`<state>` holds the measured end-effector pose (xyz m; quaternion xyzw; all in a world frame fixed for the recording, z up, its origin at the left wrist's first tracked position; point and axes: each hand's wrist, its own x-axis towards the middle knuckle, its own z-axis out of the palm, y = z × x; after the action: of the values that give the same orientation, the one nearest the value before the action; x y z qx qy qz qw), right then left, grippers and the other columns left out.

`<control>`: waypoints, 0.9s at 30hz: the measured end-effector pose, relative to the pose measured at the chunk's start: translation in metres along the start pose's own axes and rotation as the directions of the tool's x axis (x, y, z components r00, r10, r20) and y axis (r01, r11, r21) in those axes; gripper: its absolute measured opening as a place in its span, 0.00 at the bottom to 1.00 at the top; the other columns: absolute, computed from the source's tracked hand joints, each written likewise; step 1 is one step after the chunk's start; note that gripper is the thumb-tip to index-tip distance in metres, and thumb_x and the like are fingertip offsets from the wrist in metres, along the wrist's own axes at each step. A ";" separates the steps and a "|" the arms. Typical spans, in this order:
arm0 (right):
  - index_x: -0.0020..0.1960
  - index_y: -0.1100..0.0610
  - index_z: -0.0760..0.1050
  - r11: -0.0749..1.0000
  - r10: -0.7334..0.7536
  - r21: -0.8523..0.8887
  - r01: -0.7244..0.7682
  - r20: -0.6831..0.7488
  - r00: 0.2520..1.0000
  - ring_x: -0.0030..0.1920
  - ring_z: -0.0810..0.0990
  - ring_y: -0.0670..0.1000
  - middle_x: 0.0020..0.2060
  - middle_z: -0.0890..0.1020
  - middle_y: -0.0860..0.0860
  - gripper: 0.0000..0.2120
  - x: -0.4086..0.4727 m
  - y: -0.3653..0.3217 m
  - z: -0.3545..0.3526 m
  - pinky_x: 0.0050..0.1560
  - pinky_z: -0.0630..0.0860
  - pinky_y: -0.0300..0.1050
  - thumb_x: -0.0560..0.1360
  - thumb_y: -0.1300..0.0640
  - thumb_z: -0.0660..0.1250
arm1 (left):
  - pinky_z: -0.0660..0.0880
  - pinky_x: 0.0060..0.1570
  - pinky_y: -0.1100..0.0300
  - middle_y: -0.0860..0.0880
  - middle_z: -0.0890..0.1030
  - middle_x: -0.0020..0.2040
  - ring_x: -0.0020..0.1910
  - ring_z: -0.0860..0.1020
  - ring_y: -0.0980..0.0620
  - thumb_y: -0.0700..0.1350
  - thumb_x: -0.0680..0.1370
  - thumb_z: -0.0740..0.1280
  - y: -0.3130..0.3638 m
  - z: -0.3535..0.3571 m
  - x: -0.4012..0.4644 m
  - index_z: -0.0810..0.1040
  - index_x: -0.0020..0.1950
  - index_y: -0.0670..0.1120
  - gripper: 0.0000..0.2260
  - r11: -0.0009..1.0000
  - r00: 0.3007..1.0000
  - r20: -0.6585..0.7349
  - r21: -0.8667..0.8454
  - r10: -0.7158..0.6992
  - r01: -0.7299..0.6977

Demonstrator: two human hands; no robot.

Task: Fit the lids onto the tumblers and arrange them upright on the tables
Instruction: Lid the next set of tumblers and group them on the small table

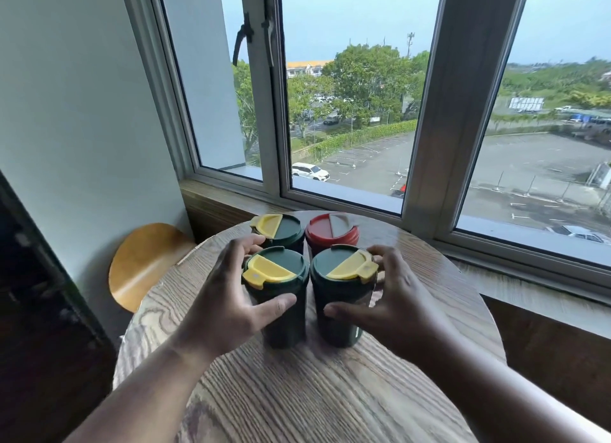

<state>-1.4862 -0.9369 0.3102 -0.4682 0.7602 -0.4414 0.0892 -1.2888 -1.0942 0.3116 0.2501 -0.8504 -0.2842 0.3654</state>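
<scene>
Several lidded tumblers stand upright in a tight square on the round wooden table [297,393]. The front left green tumbler [281,330] has a green lid with a yellow flap, and my left hand [231,297] wraps around it, thumb on its front. My right hand [386,297] wraps around the front right green tumbler [337,323], which has the same kind of lid. Behind them stand a third green tumbler [287,231] with a yellow flap and a red tumbler [330,236] with a grey flap. All lids sit on their tumblers.
A wooden window sill [529,287] runs behind and to the right of the table, under a large window [347,112]. A round wooden stool seat [145,264] stands lower at the left by the white wall.
</scene>
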 end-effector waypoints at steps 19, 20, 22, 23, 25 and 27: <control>0.65 0.46 0.70 0.996 0.037 -0.079 -0.036 0.003 0.999 0.51 0.80 0.45 0.52 0.79 0.43 0.34 0.042 -0.026 -0.046 0.57 0.79 0.53 0.66 0.26 0.64 | 0.75 0.49 0.59 0.55 0.75 0.60 0.56 0.75 0.58 0.65 0.69 0.70 -0.009 -0.030 0.051 0.69 0.63 0.60 0.26 0.996 0.997 -0.081 0.080 -0.020 0.026; 0.65 0.47 0.71 0.990 0.042 -0.134 -0.040 0.016 0.999 0.52 0.80 0.47 0.53 0.79 0.45 0.30 0.052 -0.029 -0.048 0.58 0.79 0.54 0.70 0.30 0.66 | 0.75 0.50 0.59 0.54 0.75 0.60 0.56 0.75 0.57 0.62 0.70 0.72 -0.014 -0.032 0.064 0.71 0.63 0.58 0.24 0.994 0.996 -0.070 0.087 -0.061 0.067; 0.66 0.49 0.72 0.973 0.057 -0.226 -0.040 0.067 0.996 0.55 0.79 0.50 0.57 0.80 0.48 0.25 0.071 -0.034 -0.047 0.60 0.78 0.54 0.75 0.36 0.66 | 0.74 0.52 0.59 0.53 0.76 0.60 0.58 0.76 0.54 0.57 0.73 0.74 -0.025 -0.032 0.087 0.73 0.64 0.55 0.23 0.985 0.985 0.024 0.037 -0.172 0.171; 0.67 0.49 0.72 0.966 0.069 -0.256 -0.041 0.103 0.992 0.56 0.79 0.51 0.59 0.79 0.49 0.24 0.080 -0.036 -0.045 0.61 0.77 0.55 0.76 0.38 0.66 | 0.73 0.53 0.60 0.53 0.76 0.61 0.59 0.76 0.54 0.55 0.73 0.74 -0.030 -0.031 0.095 0.73 0.66 0.54 0.24 0.974 0.970 0.097 -0.009 -0.222 0.224; 0.71 0.51 0.70 0.949 0.111 -0.311 -0.053 0.171 0.979 0.60 0.78 0.54 0.64 0.78 0.53 0.26 0.095 -0.041 -0.039 0.63 0.76 0.54 0.78 0.40 0.66 | 0.73 0.50 0.63 0.53 0.76 0.61 0.59 0.76 0.54 0.53 0.73 0.75 -0.039 -0.030 0.106 0.71 0.69 0.52 0.26 0.944 0.924 0.266 -0.109 -0.275 0.312; 0.74 0.53 0.67 0.934 0.176 -0.345 -0.097 0.207 0.962 0.60 0.77 0.54 0.66 0.77 0.55 0.28 0.105 -0.046 -0.032 0.62 0.75 0.52 0.79 0.41 0.65 | 0.75 0.50 0.62 0.52 0.77 0.61 0.58 0.77 0.54 0.52 0.71 0.76 -0.049 -0.028 0.112 0.72 0.69 0.52 0.28 0.913 0.878 0.400 -0.190 -0.264 0.361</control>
<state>-1.5323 -1.0092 0.3933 -0.4710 0.8386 -0.2415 0.1286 -1.3245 -1.2083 0.3485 0.2781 -0.8066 -0.4899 0.1791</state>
